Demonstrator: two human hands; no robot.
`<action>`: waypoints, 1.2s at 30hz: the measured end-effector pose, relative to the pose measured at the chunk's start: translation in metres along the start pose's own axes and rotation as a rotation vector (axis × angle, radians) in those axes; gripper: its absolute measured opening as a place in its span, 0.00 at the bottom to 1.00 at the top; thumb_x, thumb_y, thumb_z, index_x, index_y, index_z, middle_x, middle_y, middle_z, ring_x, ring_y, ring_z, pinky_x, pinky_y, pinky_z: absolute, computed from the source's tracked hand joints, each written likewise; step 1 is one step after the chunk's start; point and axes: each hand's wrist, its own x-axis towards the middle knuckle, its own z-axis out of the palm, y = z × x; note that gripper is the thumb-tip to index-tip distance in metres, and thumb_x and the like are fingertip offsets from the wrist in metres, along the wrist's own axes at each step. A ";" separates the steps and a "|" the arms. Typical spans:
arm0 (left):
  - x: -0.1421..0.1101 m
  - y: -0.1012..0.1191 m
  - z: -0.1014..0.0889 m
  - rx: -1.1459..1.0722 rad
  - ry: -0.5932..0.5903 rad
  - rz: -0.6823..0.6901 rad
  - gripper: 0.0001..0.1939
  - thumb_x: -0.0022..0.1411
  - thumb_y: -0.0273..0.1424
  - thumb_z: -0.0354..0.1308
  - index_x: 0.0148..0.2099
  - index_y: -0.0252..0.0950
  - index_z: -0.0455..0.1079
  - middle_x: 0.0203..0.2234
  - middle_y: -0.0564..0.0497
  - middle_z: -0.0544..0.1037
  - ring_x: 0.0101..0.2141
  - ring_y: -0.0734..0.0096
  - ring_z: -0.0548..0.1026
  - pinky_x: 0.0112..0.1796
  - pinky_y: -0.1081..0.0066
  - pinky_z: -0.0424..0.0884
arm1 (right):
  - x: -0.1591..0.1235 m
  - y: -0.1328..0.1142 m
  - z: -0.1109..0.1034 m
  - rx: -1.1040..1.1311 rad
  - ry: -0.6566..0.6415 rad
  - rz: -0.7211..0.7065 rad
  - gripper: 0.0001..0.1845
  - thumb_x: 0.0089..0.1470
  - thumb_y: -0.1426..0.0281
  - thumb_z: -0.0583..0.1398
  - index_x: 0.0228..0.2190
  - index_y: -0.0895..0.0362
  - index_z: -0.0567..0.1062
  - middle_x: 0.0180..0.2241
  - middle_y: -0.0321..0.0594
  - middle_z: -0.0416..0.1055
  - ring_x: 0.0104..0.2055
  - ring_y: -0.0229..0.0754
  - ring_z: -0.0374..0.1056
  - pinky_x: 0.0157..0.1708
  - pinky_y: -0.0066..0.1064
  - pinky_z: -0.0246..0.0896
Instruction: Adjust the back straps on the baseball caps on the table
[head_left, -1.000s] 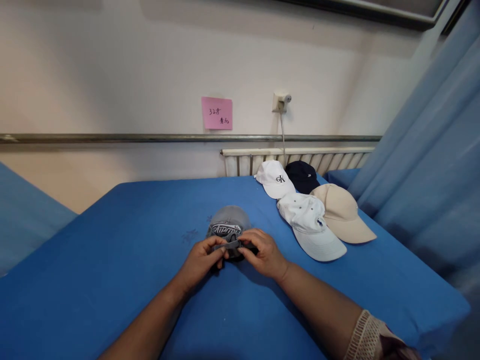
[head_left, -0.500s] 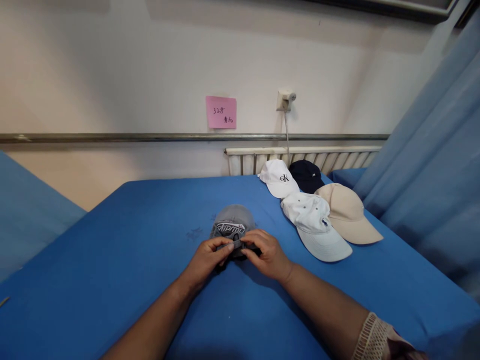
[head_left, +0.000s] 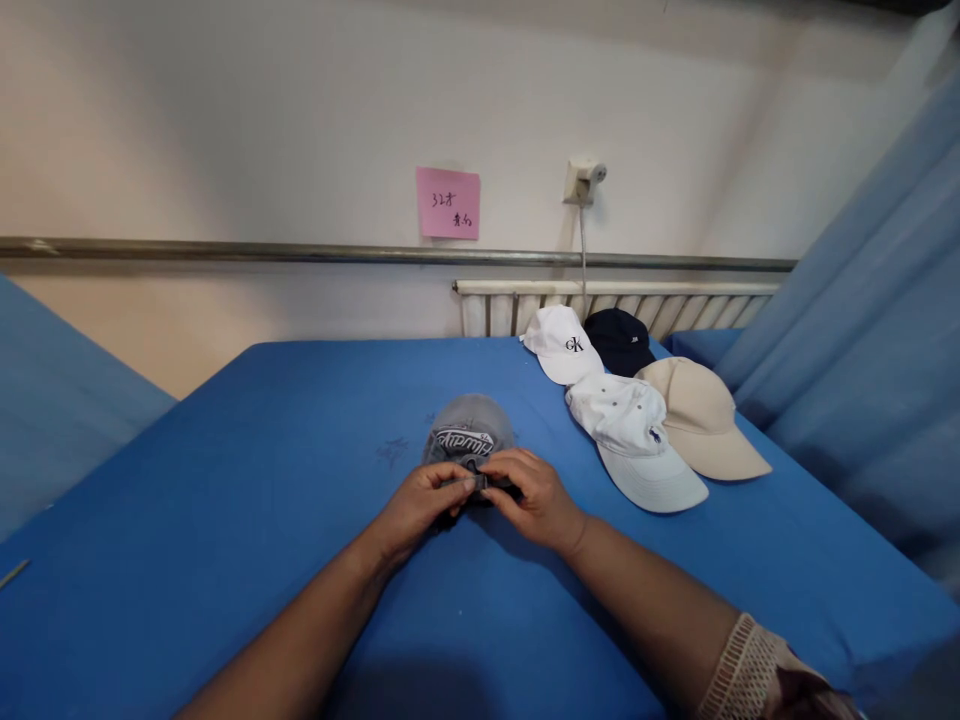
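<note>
A grey baseball cap (head_left: 469, 415) with white lettering lies on the blue-covered bed (head_left: 247, 500), in front of me. Its back strap (head_left: 481, 482), with a dark buckle, is toward me. My left hand (head_left: 425, 500) pinches the strap close to the buckle between thumb and fingers. From the other side my right hand (head_left: 534, 498) pinches the strap too, its fingertips nearly meeting those of the left. Part of the cap's near edge is hidden behind my fingers.
To the right lie a white cap (head_left: 559, 345), a navy cap (head_left: 619, 342), a pale cap with a small logo (head_left: 637, 440) and a beige cap (head_left: 697, 420). A radiator (head_left: 510, 312) and a rail (head_left: 300, 254) run behind. Blue curtains (head_left: 870, 300) hang at the sides.
The view has tipped slightly downward. My left fingertips have shifted a little rightward along the strap, closer to the right hand; both hands keep their pinch.
</note>
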 end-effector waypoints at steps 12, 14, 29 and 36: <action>-0.002 0.003 0.002 0.077 -0.010 0.051 0.17 0.54 0.44 0.63 0.31 0.33 0.73 0.16 0.57 0.66 0.19 0.78 0.61 0.22 0.75 0.55 | 0.000 0.002 -0.002 0.039 -0.068 -0.001 0.12 0.58 0.71 0.60 0.46 0.55 0.72 0.41 0.45 0.74 0.44 0.44 0.71 0.45 0.39 0.68; -0.002 0.003 0.004 0.104 -0.016 0.071 0.17 0.55 0.44 0.63 0.31 0.33 0.72 0.16 0.57 0.66 0.19 0.78 0.61 0.23 0.75 0.55 | 0.000 0.001 -0.002 0.039 -0.083 0.001 0.13 0.58 0.71 0.60 0.46 0.55 0.72 0.41 0.45 0.75 0.44 0.45 0.71 0.45 0.39 0.68; 0.001 0.003 0.002 -0.044 0.072 0.098 0.14 0.54 0.40 0.64 0.35 0.35 0.70 0.22 0.55 0.71 0.22 0.78 0.65 0.23 0.76 0.59 | -0.001 0.009 -0.002 0.083 0.035 0.133 0.13 0.55 0.72 0.61 0.44 0.54 0.74 0.39 0.43 0.75 0.40 0.43 0.71 0.41 0.36 0.68; 0.003 0.002 0.005 0.006 0.085 0.129 0.13 0.53 0.38 0.65 0.35 0.35 0.71 0.22 0.55 0.71 0.23 0.77 0.66 0.24 0.76 0.60 | -0.001 0.006 -0.002 0.097 -0.017 0.098 0.11 0.56 0.71 0.61 0.43 0.54 0.73 0.40 0.43 0.75 0.43 0.43 0.72 0.43 0.37 0.69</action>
